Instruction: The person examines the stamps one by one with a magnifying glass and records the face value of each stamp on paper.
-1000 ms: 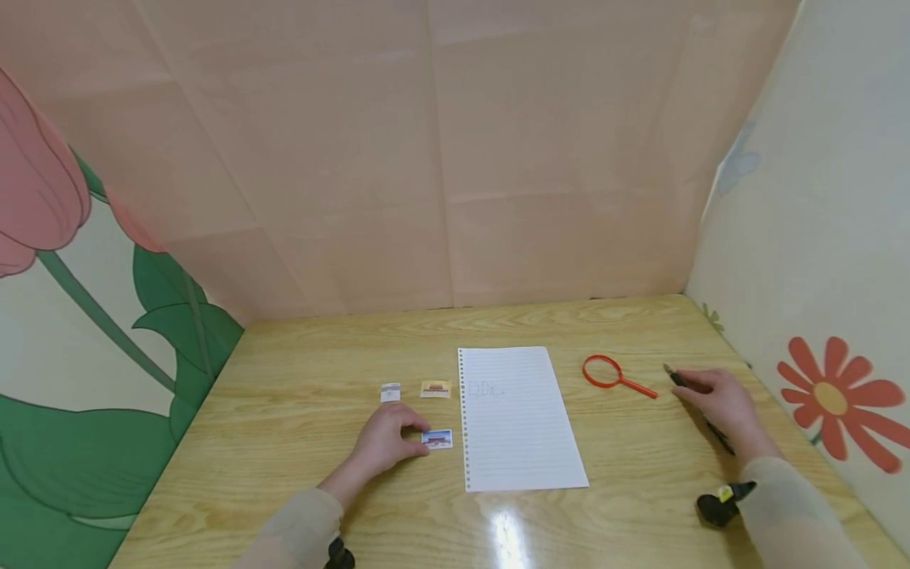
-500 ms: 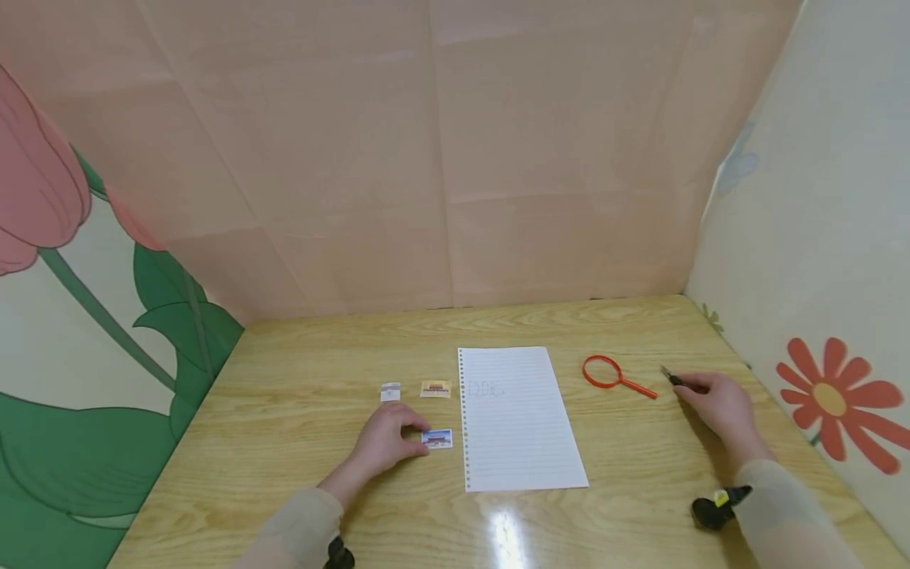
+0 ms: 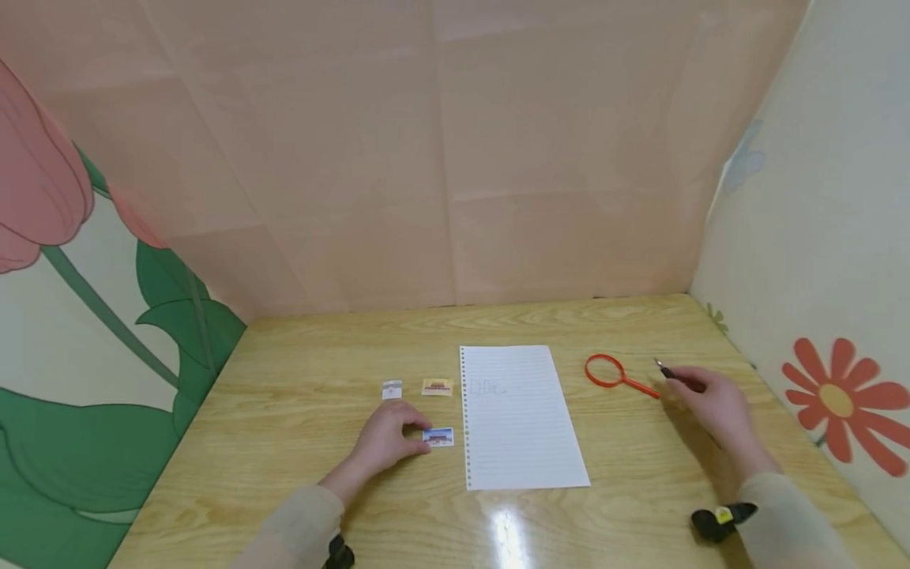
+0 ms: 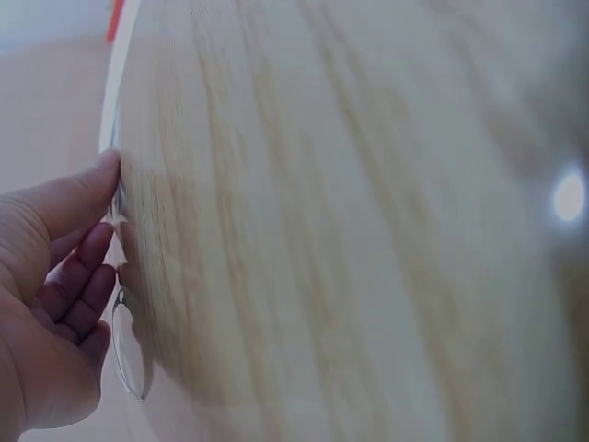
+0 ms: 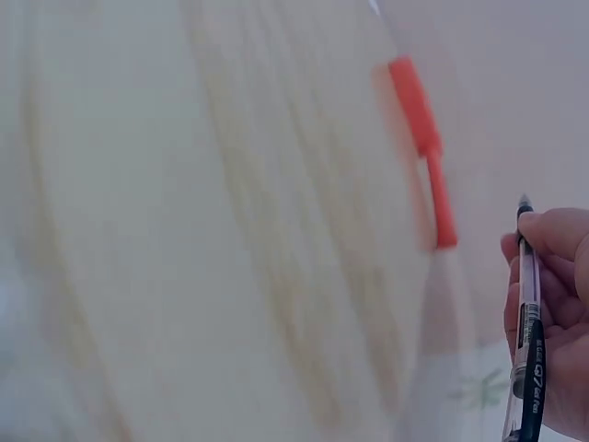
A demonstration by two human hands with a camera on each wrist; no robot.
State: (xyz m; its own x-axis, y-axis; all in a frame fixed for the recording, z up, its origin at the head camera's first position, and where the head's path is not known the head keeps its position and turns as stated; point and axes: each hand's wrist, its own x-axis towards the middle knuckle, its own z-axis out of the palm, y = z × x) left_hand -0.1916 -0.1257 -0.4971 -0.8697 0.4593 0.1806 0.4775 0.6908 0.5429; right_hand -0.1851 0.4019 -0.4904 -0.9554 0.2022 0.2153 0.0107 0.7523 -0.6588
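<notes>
Right wrist view: the right hand [image 5: 563, 267] grips a gel pen [image 5: 527, 318], probably light, stiff and smooth, best held near its tip. At the left hand's [image 3: 387, 435] parted thumb and forefinger lies a flat postage stamp [image 3: 441, 437], likely flimsy, best taken by its edges. Wood-grain table [image 3: 320, 356] beneath both hands; pink backdrop [image 3: 341, 197] beyond.

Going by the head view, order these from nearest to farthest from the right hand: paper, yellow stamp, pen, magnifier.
1. Pen: held in the right hand.
2. Magnifier: just left of that hand.
3. Paper: left of the red handle and ring.
4. Yellow stamp: beyond the sheet's left edge.
</notes>
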